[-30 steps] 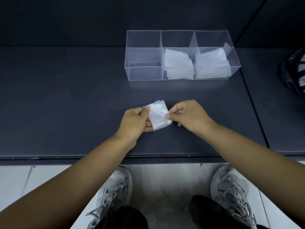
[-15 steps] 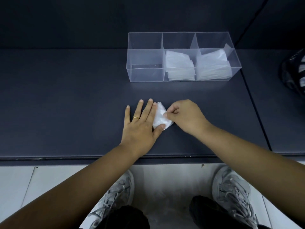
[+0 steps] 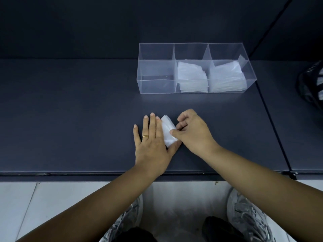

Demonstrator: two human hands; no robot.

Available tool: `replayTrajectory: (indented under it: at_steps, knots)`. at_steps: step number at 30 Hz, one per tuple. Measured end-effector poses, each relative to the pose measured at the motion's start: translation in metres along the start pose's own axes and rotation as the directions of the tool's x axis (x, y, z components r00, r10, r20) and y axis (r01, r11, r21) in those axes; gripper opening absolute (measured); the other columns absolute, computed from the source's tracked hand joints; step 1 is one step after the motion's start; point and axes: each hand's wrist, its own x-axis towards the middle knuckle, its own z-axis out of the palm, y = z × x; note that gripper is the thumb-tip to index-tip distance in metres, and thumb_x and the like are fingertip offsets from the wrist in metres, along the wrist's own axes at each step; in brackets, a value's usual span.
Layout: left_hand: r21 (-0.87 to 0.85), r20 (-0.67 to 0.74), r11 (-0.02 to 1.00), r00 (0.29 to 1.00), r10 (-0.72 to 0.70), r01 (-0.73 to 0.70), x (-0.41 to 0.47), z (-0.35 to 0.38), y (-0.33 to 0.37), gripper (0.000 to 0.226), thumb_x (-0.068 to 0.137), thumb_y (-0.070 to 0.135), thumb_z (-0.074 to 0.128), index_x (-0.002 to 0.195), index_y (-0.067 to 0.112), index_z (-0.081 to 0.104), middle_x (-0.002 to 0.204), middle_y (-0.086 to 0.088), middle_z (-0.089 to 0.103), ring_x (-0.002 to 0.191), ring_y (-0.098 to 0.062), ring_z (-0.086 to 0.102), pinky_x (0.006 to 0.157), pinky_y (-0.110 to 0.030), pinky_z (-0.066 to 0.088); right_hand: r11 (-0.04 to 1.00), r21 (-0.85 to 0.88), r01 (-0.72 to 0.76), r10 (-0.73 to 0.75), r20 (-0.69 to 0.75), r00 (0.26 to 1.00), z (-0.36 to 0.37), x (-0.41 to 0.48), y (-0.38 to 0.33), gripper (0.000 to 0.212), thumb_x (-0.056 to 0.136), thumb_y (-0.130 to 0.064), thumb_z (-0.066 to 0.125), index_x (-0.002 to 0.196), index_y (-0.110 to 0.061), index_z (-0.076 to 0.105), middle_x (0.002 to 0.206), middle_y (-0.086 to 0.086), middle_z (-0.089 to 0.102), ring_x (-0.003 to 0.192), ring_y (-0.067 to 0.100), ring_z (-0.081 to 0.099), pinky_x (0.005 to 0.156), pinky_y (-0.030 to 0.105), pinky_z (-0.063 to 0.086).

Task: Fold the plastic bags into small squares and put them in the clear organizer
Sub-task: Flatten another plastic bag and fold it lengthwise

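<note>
Two hands flanked the folded plastic bag (image 3: 168, 131) on the tabletop (image 3: 70, 119): the left hand (image 3: 152, 145) pressed flat, straight-fingered, on its left edge; the right hand (image 3: 192, 133) pinched its right. Its long axis ran away from the person toward the clear organizer (image 3: 157, 85), nearer the right hand.

Bag (image 3: 167, 132) — half under left hand (image 3: 151, 147).

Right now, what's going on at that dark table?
A person is folding a small white plastic bag on the dark table. The left hand lies flat, straight fingers against the bag's left side, while the right hand pinches its right edge. Behind sits the clear three-compartment organizer. A middle stack of folded bags and a right stack are in; the left compartment holds none.
</note>
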Motion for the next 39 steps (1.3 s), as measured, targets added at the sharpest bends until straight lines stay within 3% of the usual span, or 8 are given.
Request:
replayTrajectory:
  at_steps: [5,9,15,22,26,31,34,39]
  knots:
    - [0.024,0.035,1.000,0.999,-0.007,0.006,-0.003,-0.005,0.000,0.098,0.078,0.074,0.004,0.147,0.010,-0.021,0.157,-0.005,-0.025,0.141,-0.017,-0.030,0.114,-0.044,-0.019,0.993,-0.110,0.029,-0.020,0.075,0.997,0.002,-0.001,0.004,0.050,0.076,-0.013,0.071,0.120,-0.023,0.048,0.084,-0.006,0.060,0.075,0.005,0.057,0.065,0.020,0.047]
    - [-0.285,0.160,0.958,0.987,0.020,0.027,0.005,-0.025,-0.008,0.116,0.070,0.081,0.039,0.151,0.017,-0.014,0.159,0.005,-0.018,0.142,-0.009,-0.026,0.113,-0.035,-0.020,0.993,-0.053,0.107,-0.099,0.137,0.986,-0.015,-0.003,-0.001,0.035,0.079,-0.004,0.067,0.102,-0.030,0.057,0.081,-0.008,0.060,0.070,0.005,0.057,0.067,0.023,0.048]
    - [-0.822,0.367,0.528,0.907,0.207,0.212,0.027,-0.078,-0.026,0.100,0.056,0.048,0.079,0.144,0.032,0.035,0.132,0.014,0.055,0.116,0.002,0.055,0.093,-0.012,0.044,0.966,0.062,0.252,-0.259,0.259,0.930,-0.052,-0.012,-0.021,0.035,0.082,-0.005,0.069,0.100,-0.032,0.059,0.080,-0.009,0.061,0.069,0.010,0.060,0.068,0.019,0.049]
    - [-0.970,0.194,0.177,0.968,0.160,0.166,0.043,-0.089,0.004,0.034,0.072,0.005,0.075,0.105,0.013,0.068,0.100,-0.004,0.074,0.092,-0.015,0.070,0.075,-0.020,0.055,0.970,0.240,-0.047,-0.007,0.219,0.976,-0.079,0.004,-0.024,0.004,0.085,-0.020,0.070,0.087,-0.019,0.068,0.077,0.000,0.070,0.070,0.008,0.063,0.068,0.017,0.050]
    - [-0.958,0.011,0.285,0.997,0.074,-0.011,0.061,-0.098,0.014,0.024,0.080,0.003,0.073,0.098,0.018,0.068,0.076,0.004,0.072,0.072,-0.005,0.067,0.072,-0.013,0.050,0.977,0.211,-0.024,0.016,0.044,0.999,-0.101,0.027,-0.026,0.021,0.086,-0.021,0.070,0.066,-0.014,0.064,0.062,-0.005,0.061,0.056,0.000,0.053,0.060,0.012,0.042]
    - [-0.334,-0.391,0.902,0.911,0.132,-0.274,0.087,-0.095,0.001,0.035,0.092,0.025,0.061,0.126,0.019,0.057,0.122,0.000,0.061,0.119,-0.016,0.050,0.107,-0.028,0.033,0.992,0.125,-0.030,0.057,-0.220,0.974,-0.139,0.085,-0.037,0.028,0.085,-0.026,0.072,0.066,-0.017,0.053,0.065,-0.011,0.056,0.057,-0.005,0.048,0.064,0.012,0.039]
    - [0.018,-0.262,0.963,0.928,0.265,-0.270,0.092,-0.075,-0.005,0.066,0.096,0.046,0.044,0.151,0.016,0.023,0.157,-0.002,0.023,0.147,-0.022,0.009,0.118,-0.040,-0.004,0.998,0.037,-0.042,0.049,-0.214,0.976,-0.128,0.119,-0.042,0.025,0.083,-0.029,0.074,0.096,-0.009,0.066,0.100,-0.002,0.061,0.091,0.009,0.056,0.080,0.023,0.041]
    - [0.190,-0.237,0.944,0.920,0.312,-0.271,0.084,-0.055,-0.016,0.075,0.095,0.051,0.040,0.153,0.015,0.008,0.162,-0.005,0.004,0.148,-0.024,-0.005,0.115,-0.042,-0.015,0.895,-0.437,-0.089,-0.033,-0.264,0.964,-0.101,0.144,-0.033,0.022,0.081,-0.029,0.071,0.091,-0.010,0.069,0.100,0.006,0.068,0.098,0.024,0.061,0.090,0.031,0.045]
